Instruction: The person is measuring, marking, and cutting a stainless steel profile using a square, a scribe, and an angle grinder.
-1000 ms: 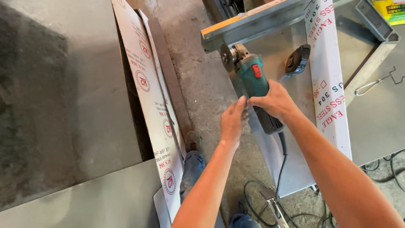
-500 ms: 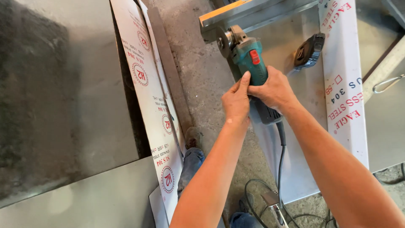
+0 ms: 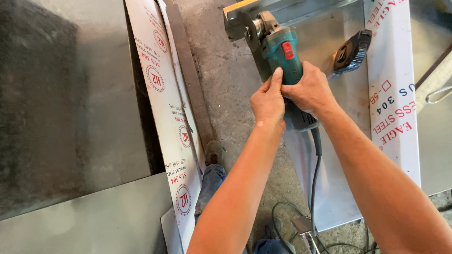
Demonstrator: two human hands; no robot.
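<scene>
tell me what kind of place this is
Most likely a metal fabrication workshop. Both hands, left hand and right hand, grip a teal angle grinder over a steel sheet; more film-covered sheets lie on the rough concrete floor.

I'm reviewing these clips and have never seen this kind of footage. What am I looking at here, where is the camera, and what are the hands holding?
The camera sits on a person's head and looks down at their own bare arms. Both hands grip a teal angle grinder: the left hand and the right hand wrap its body, with the disc end at the edge of a metal frame. Its cord hangs down. A black tape measure lies on a steel sheet. Film-wrapped sheets lie on the concrete floor, beside the person's shoe.
</scene>
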